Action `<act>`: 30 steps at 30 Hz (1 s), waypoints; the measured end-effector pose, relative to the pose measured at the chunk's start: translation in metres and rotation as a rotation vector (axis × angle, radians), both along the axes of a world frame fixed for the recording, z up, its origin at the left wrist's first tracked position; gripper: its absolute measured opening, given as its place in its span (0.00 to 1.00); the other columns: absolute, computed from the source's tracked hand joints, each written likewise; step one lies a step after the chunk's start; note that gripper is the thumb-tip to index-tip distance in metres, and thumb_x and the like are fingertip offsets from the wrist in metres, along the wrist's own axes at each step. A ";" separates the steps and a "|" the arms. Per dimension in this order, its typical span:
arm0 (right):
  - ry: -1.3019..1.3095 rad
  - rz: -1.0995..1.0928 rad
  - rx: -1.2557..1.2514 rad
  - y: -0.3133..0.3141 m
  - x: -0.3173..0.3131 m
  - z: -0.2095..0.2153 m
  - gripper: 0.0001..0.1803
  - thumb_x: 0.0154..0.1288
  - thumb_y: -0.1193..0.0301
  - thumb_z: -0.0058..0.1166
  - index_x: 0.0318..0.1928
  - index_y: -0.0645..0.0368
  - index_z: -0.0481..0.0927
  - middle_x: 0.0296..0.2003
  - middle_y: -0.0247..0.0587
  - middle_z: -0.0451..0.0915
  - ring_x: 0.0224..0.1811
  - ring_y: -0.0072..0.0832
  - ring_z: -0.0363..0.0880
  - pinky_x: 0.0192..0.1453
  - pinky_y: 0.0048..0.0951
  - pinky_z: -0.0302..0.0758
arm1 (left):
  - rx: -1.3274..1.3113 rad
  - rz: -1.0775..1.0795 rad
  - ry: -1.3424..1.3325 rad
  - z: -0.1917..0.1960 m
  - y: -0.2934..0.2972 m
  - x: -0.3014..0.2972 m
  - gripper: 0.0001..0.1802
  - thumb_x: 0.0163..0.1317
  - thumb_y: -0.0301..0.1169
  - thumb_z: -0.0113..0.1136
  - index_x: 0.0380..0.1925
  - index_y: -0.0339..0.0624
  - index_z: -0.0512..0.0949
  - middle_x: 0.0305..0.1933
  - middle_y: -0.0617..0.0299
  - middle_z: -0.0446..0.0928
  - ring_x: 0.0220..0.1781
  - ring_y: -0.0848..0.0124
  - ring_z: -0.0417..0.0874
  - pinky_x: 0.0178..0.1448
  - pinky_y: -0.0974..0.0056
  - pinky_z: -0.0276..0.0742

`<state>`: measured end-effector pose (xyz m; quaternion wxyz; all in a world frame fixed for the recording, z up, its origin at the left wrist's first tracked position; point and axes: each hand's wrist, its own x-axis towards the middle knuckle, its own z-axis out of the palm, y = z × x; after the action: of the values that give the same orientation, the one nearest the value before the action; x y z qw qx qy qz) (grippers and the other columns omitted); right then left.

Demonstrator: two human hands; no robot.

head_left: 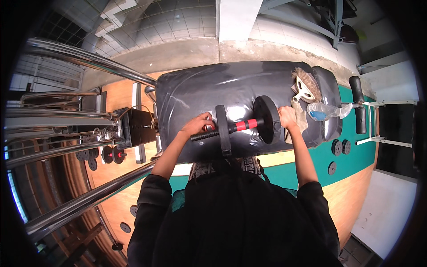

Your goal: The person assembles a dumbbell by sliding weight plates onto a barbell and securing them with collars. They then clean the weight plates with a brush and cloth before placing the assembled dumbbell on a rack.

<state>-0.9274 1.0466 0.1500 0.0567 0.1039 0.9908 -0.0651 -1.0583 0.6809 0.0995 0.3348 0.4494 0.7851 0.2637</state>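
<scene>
Head view: the adjustable dumbbell with a red-and-black central grip (244, 125) lay between the two hands, its bar slanting from just below the left hand (195, 126) toward the right hand (287, 117). From my distant seat I saw the left hand's fingers curled around a small round red collar (208, 127), close over the black threaded bar end (205, 135). Just right of that hand, a flat black weight plate (223, 131) stood edge-on. More black round plates (265, 119) sat beside the right hand, which was curled closed at their outer side; I could not tell what its fingers gripped.

I judged the step in hand to be work on the collar, fitting or removing it; I could not tell which. The next move, to my mind, called for a steady right hand and the collar square to the thread.

Beneath both hands was a glossy black padded bench (191, 93). A crumpled beige cloth (302, 119) lay just beside the right hand, a cream-handled bristle brush (305, 91) beyond it, and a clear plastic bottle (322, 112) farther right.
</scene>
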 end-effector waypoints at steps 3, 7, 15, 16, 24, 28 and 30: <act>0.001 -0.015 0.019 -0.002 0.000 0.002 0.29 0.65 0.55 0.37 0.16 0.61 0.78 0.19 0.55 0.76 0.26 0.49 0.77 0.35 0.45 0.72 | 0.083 0.247 -0.008 -0.002 -0.008 0.008 0.19 0.45 0.30 0.67 0.41 0.55 0.79 0.44 0.64 0.72 0.50 0.64 0.74 0.57 0.63 0.70; 0.032 -0.012 0.011 0.001 0.000 -0.002 0.29 0.65 0.56 0.37 0.16 0.61 0.78 0.19 0.55 0.76 0.27 0.49 0.77 0.36 0.44 0.72 | 0.635 0.998 -0.589 -0.033 -0.057 0.023 0.17 0.59 0.31 0.59 0.49 0.45 0.73 0.49 0.64 0.74 0.50 0.72 0.76 0.52 0.68 0.74; 0.086 0.001 0.010 0.003 0.002 -0.007 0.29 0.66 0.55 0.37 0.17 0.62 0.78 0.20 0.56 0.76 0.28 0.50 0.77 0.37 0.44 0.72 | 0.927 1.220 -0.943 0.019 -0.078 0.091 0.25 0.64 0.27 0.50 0.61 0.43 0.59 0.55 0.61 0.69 0.56 0.70 0.72 0.62 0.61 0.69; 0.082 -0.001 0.016 0.003 0.001 -0.006 0.29 0.65 0.56 0.37 0.17 0.62 0.78 0.20 0.56 0.76 0.28 0.50 0.77 0.37 0.44 0.72 | 0.964 1.242 -0.951 0.014 -0.078 0.092 0.24 0.64 0.27 0.50 0.60 0.43 0.60 0.55 0.61 0.69 0.56 0.69 0.72 0.62 0.60 0.69; 0.085 -0.001 0.023 0.001 0.001 -0.002 0.28 0.65 0.56 0.37 0.17 0.62 0.79 0.20 0.56 0.76 0.28 0.51 0.77 0.37 0.44 0.72 | 1.153 1.441 -0.994 -0.002 -0.052 0.104 0.04 0.63 0.31 0.53 0.34 0.47 0.69 0.42 0.65 0.75 0.48 0.74 0.76 0.56 0.67 0.69; 0.058 -0.016 0.030 0.003 0.001 -0.005 0.29 0.65 0.55 0.37 0.18 0.62 0.79 0.21 0.56 0.76 0.28 0.51 0.77 0.37 0.45 0.72 | 1.002 1.289 -0.800 -0.002 -0.051 0.117 0.06 0.63 0.29 0.54 0.30 0.47 0.68 0.39 0.66 0.74 0.39 0.79 0.73 0.52 0.72 0.67; 0.070 -0.021 0.020 0.002 0.001 -0.005 0.29 0.65 0.55 0.37 0.18 0.62 0.79 0.21 0.57 0.76 0.29 0.51 0.77 0.37 0.45 0.72 | 0.890 1.230 -0.708 -0.005 -0.054 0.118 0.05 0.63 0.27 0.53 0.30 0.45 0.67 0.46 0.62 0.74 0.41 0.80 0.72 0.51 0.74 0.65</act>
<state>-0.9264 1.0484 0.1450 0.0201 0.1126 0.9917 -0.0592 -0.9406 0.6267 0.0942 0.1495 -0.0781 0.5615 0.8101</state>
